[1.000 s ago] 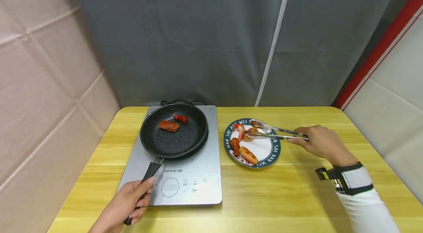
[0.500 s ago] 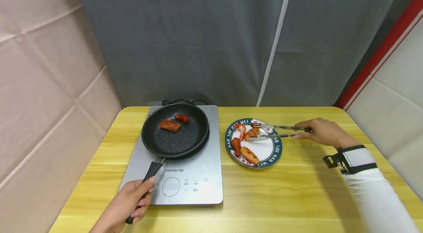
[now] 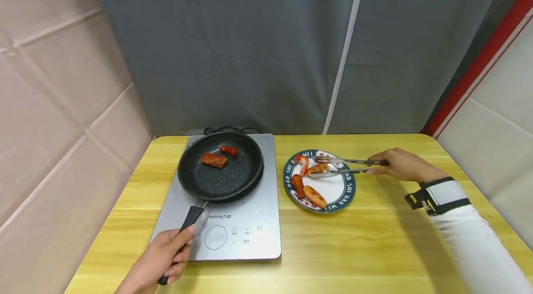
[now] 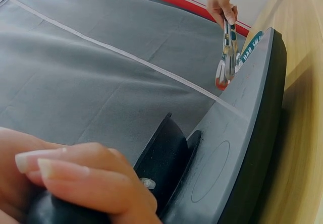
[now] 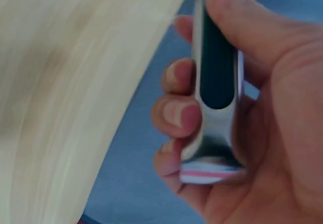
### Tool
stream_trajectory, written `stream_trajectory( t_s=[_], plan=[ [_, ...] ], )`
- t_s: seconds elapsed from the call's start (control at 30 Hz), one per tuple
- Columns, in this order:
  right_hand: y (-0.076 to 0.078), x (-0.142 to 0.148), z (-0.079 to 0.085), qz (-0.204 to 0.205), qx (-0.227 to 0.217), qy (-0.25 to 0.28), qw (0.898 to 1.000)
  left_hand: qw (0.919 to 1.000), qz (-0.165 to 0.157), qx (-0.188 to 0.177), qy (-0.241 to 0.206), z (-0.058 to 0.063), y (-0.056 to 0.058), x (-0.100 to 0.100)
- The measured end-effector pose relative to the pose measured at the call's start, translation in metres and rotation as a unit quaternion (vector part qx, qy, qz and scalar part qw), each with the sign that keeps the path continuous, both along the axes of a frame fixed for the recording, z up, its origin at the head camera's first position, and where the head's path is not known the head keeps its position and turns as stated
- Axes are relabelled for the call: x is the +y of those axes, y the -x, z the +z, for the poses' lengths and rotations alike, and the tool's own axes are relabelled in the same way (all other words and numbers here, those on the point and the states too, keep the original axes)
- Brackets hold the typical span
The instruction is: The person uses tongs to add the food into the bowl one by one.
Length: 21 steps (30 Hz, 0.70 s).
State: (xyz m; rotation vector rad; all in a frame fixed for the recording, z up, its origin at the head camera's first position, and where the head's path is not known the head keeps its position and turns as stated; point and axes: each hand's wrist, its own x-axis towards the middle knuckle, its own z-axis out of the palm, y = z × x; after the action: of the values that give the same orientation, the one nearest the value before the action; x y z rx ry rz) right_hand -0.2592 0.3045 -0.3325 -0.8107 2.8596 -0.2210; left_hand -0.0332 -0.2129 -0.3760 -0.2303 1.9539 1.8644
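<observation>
My left hand (image 3: 164, 254) grips the black handle of a frying pan (image 3: 220, 183), which sits on a silver induction cooker (image 3: 262, 220). A brown slab of meat (image 3: 213, 159) and a small red drumstick (image 3: 228, 150) lie in the pan. My right hand (image 3: 401, 164) holds metal tongs (image 5: 217, 72) with dark grip inserts. The tong tips straddle a golden-brown chicken wing piece (image 3: 317, 169) on a blue-rimmed plate (image 3: 335, 192). Around it on the plate are a red-and-white shrimp (image 3: 302, 164), a brown drumstick (image 3: 297, 185) and another golden piece (image 3: 314, 197).
The cooker and plate stand side by side on a light wooden table (image 3: 333, 252). A black cable (image 3: 231, 128) runs behind the cooker. A grey curtain (image 3: 241, 53) closes off the back, and pale panels flank both sides.
My right hand has shifted slightly right and the tongs have turned, so their tips now lie on either side of the golden chicken wing piece. The left hand keeps its grip on the handle.
</observation>
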Motion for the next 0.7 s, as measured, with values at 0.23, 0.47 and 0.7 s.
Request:
stream_trajectory(
  t_s=[0.23,0.47,0.7],
  plan=[
    [-0.014,-0.004,0.002,-0.007,0.002,-0.021,1.000,1.0000,0.002,0.000,-0.001,0.000,0.000,0.000],
    [-0.034,-0.003,-0.004,0.003,0.076,-0.021,0.997,1.0000,0.002,-0.002,-0.003,0.002,-0.002,0.001],
    [-0.047,-0.001,-0.015,-0.007,0.107,0.010,0.994,1.0000,0.005,0.001,0.000,0.002,-0.001,0.001]
  ],
)
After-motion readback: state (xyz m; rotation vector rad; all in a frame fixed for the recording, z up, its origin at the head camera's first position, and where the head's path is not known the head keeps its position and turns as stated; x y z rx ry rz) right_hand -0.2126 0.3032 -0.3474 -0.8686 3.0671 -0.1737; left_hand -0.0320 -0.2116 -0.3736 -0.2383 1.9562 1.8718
